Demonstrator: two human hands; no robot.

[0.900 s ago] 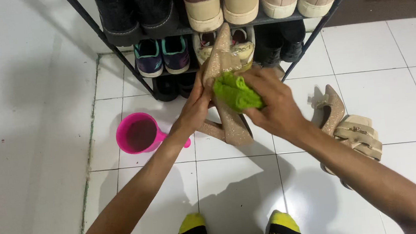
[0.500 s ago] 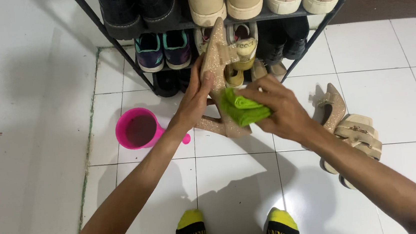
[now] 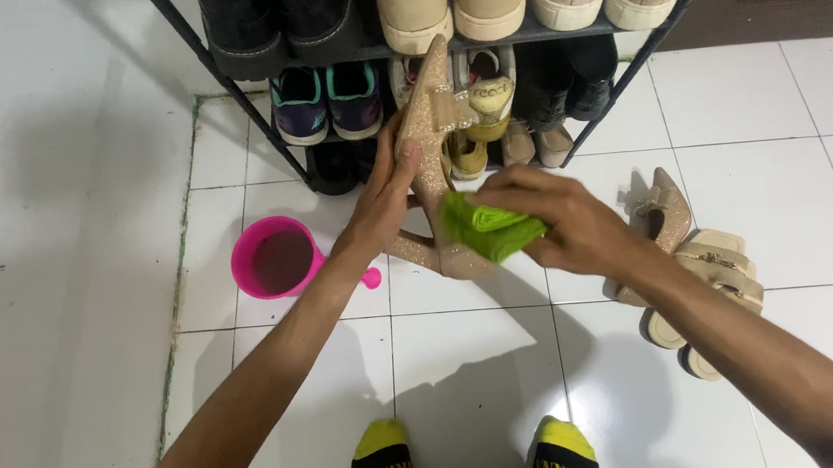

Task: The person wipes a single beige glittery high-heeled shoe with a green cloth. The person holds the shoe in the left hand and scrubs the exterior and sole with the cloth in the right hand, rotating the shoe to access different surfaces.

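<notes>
Glittery gold high-heeled shoe point(image 3: 435, 162) held toe-up in front of the black shoe rack point(image 3: 255, 108), heel pointing down towards the floor. Left hand point(image 3: 384, 202) grips its side; right hand point(image 3: 561, 221) is closed on a folded green cloth point(image 3: 486, 230) pressed against the heel end. Pink dipper point(image 3: 278, 258) (dark liquid inside) stands left of the shoe; its gold mate point(image 3: 658, 218) and tan sandals point(image 3: 716, 273) lie right.

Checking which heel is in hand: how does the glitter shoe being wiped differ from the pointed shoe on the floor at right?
The glitter heel is lifted toe-up by the left hand and touched by the green cloth; the floor heel lies untouched on the tiles. Both are beige and pointed.
</notes>
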